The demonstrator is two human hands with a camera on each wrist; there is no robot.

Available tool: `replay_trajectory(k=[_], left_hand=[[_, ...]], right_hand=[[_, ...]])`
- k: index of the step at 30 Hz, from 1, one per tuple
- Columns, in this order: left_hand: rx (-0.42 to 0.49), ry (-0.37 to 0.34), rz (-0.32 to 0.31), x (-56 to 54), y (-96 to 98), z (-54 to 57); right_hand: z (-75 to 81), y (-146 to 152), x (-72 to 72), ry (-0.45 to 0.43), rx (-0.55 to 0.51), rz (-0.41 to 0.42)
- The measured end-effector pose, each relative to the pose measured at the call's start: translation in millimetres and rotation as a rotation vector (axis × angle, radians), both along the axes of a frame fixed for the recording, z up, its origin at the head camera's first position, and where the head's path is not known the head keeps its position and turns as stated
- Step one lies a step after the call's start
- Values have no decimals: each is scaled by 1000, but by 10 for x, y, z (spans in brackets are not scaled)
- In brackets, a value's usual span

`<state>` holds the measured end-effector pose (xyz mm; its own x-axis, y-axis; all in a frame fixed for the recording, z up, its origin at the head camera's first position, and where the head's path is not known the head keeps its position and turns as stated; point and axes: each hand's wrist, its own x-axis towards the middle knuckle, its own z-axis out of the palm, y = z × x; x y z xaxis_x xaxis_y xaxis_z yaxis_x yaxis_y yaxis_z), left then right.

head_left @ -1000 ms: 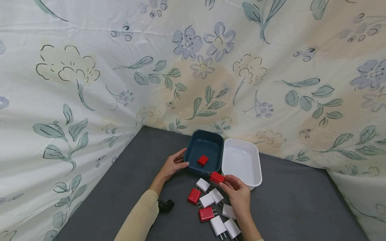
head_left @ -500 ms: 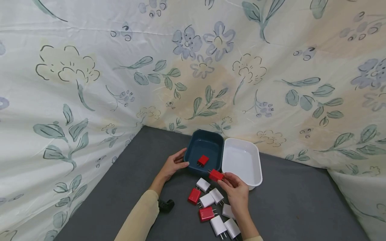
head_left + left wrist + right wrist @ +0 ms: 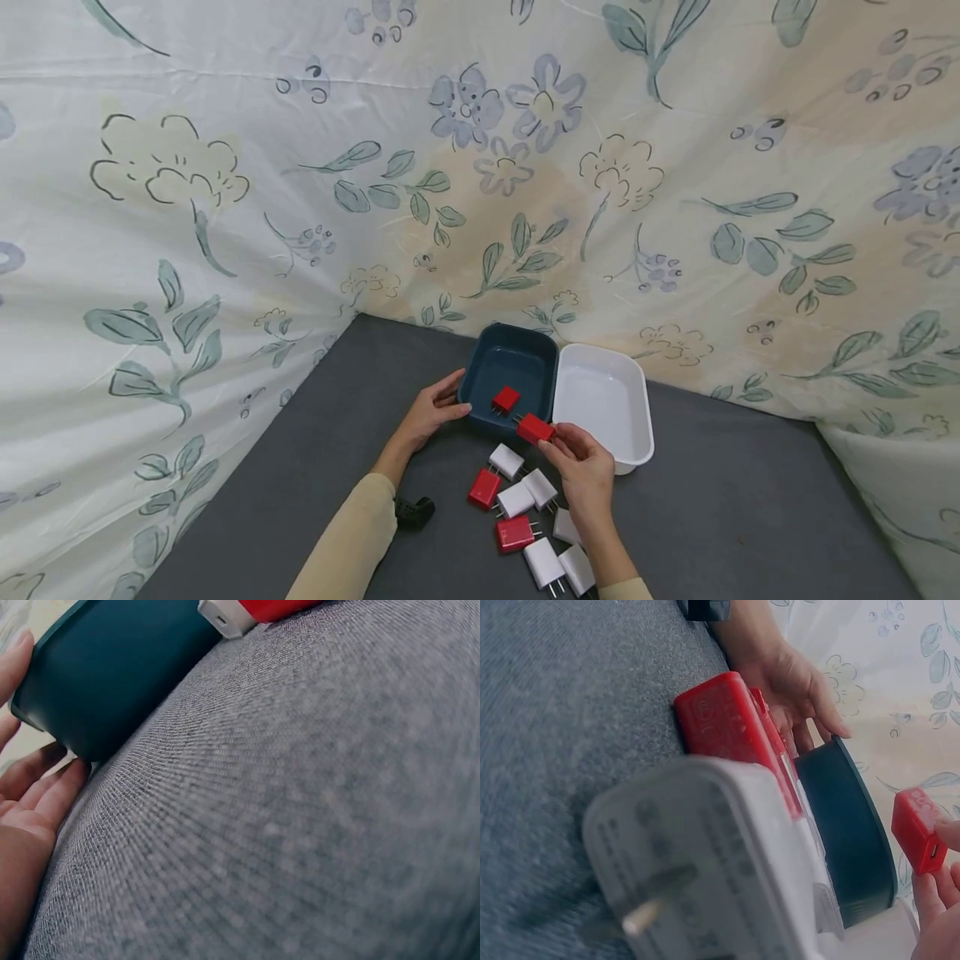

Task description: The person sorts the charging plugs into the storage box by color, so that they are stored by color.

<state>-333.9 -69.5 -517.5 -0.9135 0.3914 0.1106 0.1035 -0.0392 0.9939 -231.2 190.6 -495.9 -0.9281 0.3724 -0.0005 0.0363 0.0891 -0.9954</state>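
Observation:
My right hand (image 3: 588, 471) pinches a red plug-in charger (image 3: 535, 429) between thumb and fingers, over the near right rim of the dark teal bin (image 3: 517, 362). Its prongs point left toward the bin, and in the right wrist view a port shows on the end of the held charger (image 3: 921, 831). Another red charger (image 3: 506, 400) lies inside the bin. At the bin's left side, my left hand (image 3: 426, 414) rests against the outer wall, fingers extended and thumb at the rim; the left wrist view shows its fingertips (image 3: 71, 787) low against the wall.
A white bin (image 3: 603, 400) stands against the teal bin's right side. In front lie several white chargers (image 3: 542, 562) and two red ones, a red charger (image 3: 484, 489) and a lower red charger (image 3: 514, 534). A black device (image 3: 414, 512) sits at my left wrist. Floral fabric (image 3: 480, 208) hangs behind.
My right hand has moved slightly left and away from me, carrying the red charger from in front of the teal bin to over its near rim. The left hand has stayed in place.

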Motion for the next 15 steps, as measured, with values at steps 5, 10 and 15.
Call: replay_trajectory(k=[5,10,15], left_hand=[[-6,3,21,-31,21,-75],[-11,44,77,-121,56,-269],[-9,44,81,-122,46,-269]], right_hand=[[-25,-4,-18,9,-7,-5],[-22,-16,-34,26,-8,-10],[0,-43,-52,14,-5,-2]])
